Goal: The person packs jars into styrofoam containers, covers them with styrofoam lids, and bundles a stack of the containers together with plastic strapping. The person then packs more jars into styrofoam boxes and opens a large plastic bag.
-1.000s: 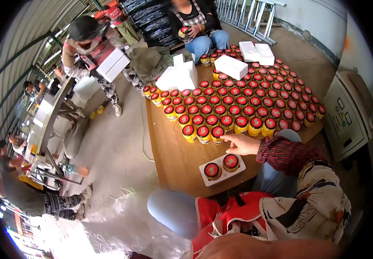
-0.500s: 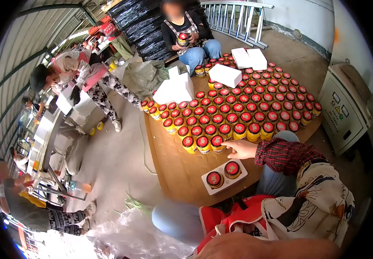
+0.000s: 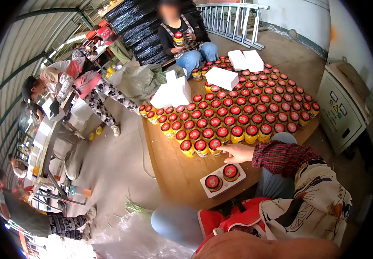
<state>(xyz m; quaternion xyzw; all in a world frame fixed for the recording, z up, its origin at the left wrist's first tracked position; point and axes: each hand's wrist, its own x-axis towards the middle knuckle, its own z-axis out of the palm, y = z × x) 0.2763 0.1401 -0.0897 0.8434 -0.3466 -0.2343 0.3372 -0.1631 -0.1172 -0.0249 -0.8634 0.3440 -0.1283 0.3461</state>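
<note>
The grip is the right hand (image 3: 238, 153), its fingers stretched out and loosely parted, wrapped around nothing; whether a fingertip meets the nearest jar (image 3: 215, 145), I cannot tell. That jar lies to the left of the fingertips, just beside them, upright, its long axis vertical, at the right end of a front row pointing toward the sheet's near edge. The right hand is the nearer one; the left hand is out of view.

By size, the counts run so. One cardboard sheet (image 3: 165, 172) carries everything, bare along its left edge and its near left corner. One crowd of upright jars (image 3: 261, 108) spreads to its far and right edges, too many and too overlapped for an exact count; three stand in that front row. Three white blocks (image 3: 222, 77) rest on lids toward the far edge, and a white heap (image 3: 173, 94) sits near the far left corner, its pieces uncountable. One white tray (image 3: 225, 185) lies by the near edge, roughly along it, on the near side of the hand, holding two jars (image 3: 213, 183). One more jar (image 3: 179, 39) is held by a seated person.
</note>
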